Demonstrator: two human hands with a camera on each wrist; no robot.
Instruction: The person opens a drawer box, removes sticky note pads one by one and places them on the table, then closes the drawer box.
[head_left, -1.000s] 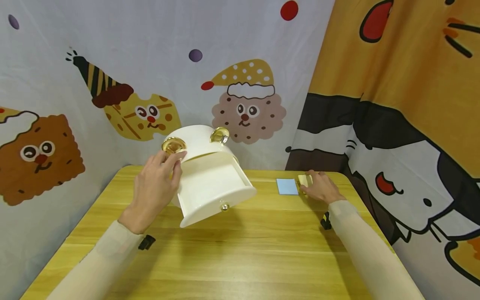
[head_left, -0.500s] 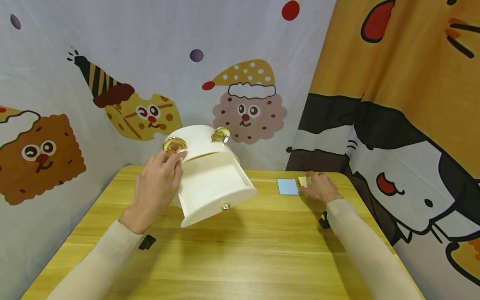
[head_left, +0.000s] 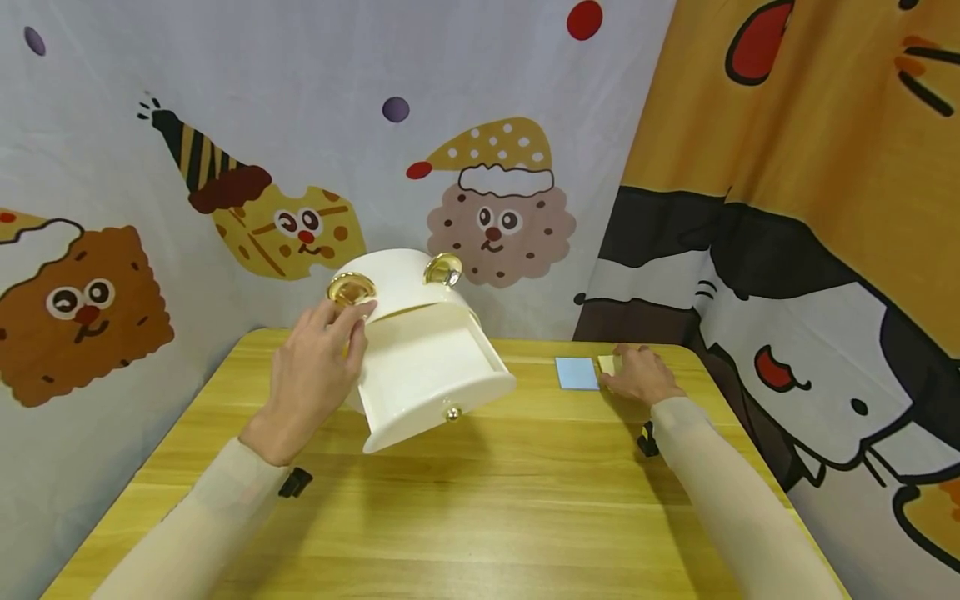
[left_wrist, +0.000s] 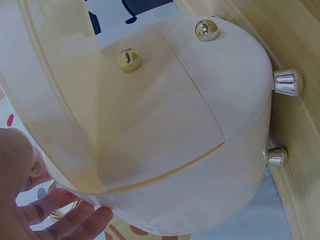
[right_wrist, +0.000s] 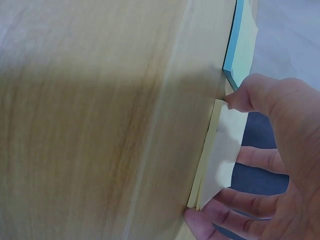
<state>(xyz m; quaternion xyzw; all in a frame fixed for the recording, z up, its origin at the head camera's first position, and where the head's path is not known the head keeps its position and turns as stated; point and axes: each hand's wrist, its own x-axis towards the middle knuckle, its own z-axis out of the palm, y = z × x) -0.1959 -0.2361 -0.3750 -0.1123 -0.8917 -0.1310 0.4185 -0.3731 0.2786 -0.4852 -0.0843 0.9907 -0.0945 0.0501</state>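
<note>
A rounded white storage box (head_left: 397,279) with gold ear-shaped trims stands on the table, its shallow white drawer (head_left: 427,354) out toward me. My left hand (head_left: 311,375) grips the box's upper left edge by the gold ear (head_left: 351,289); in the left wrist view its fingers (left_wrist: 82,217) touch the white shell. At the back right, my right hand (head_left: 641,373) holds a pad of yellow sticky notes (right_wrist: 220,150) between thumb and fingers, at opposite edges. Just left of it lies a blue sticky note pad (head_left: 577,373), apart from the hand's fingers in the head view.
The wooden table (head_left: 480,517) carries all of this. A gold knob (head_left: 452,413) sticks out from the drawer's front. In the left wrist view, short metallic feet (left_wrist: 287,82) support the box. A cartoon-printed curtain (head_left: 480,75) hangs right behind the table.
Both hands, the box and the two pads keep their places; the whole head view has shifted very slightly. The right hand shows only a tiny shift at the yellow pad.
</note>
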